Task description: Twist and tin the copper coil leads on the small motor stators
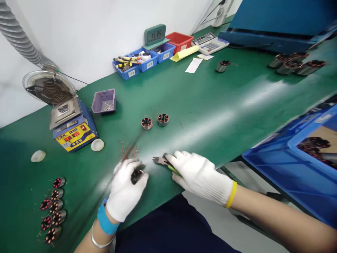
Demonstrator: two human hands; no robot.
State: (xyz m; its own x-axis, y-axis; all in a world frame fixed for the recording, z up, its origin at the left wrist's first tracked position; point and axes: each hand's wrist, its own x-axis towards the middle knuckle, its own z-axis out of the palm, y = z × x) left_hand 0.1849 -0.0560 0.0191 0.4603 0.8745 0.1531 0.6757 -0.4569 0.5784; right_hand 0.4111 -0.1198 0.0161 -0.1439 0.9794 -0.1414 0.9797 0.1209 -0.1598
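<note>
My left hand [125, 189], in a white glove, is closed around a dark motor stator [136, 176] near the table's front edge. Much of that stator is hidden by the fingers. In my gloved right hand [195, 172] is a pair of cutting pliers [160, 160] with green handles, jaws pointing left toward the stator but apart from it. Copper wire scraps [130, 151] lie scattered just beyond my left hand. Farther back stand two more wound stators, a left one [146, 123] and a right one [163, 119].
Several stators [54, 207] line the left side. A blue-yellow solder pot [75, 128] stands behind them, beside a purple tray [104, 101]. Blue bins [150, 64], a red bin [180, 40] and a clock [155, 35] sit along the wall. A blue crate [292, 154] is at right.
</note>
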